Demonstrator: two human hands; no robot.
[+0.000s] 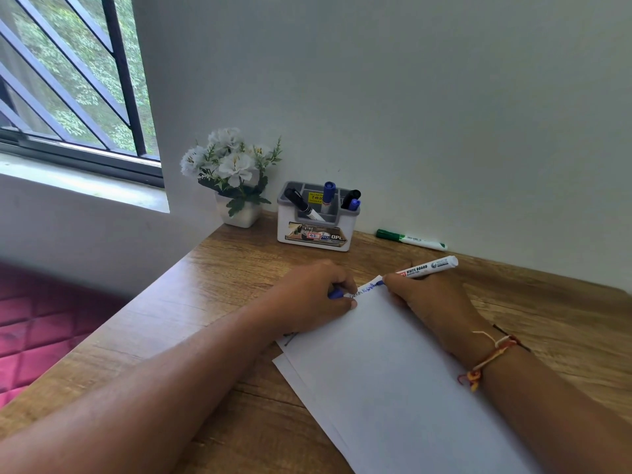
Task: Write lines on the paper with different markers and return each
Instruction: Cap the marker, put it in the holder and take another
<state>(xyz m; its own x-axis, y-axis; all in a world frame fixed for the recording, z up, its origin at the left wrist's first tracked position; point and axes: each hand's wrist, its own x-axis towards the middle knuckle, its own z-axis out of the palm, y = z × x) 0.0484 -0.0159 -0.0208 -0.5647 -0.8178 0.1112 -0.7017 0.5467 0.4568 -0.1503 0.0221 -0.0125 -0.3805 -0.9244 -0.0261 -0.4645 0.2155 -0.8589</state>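
While the right grip (434, 302) pinches the blue marker (427, 267), tip on the paper (393, 371), tail slanting right toward the wall (444, 131), the left grip (307, 295) curls round its cap (335, 294) on the wooden surface (222, 268).

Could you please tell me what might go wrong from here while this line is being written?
1. The blue marker in the right hand writes at the very top edge of the paper; its tip could slip onto the table.
2. The left hand steadies the paper while holding the cap, over other loose sheets, so it might slide.
3. The green marker lies outside the holder and may be overlooked.
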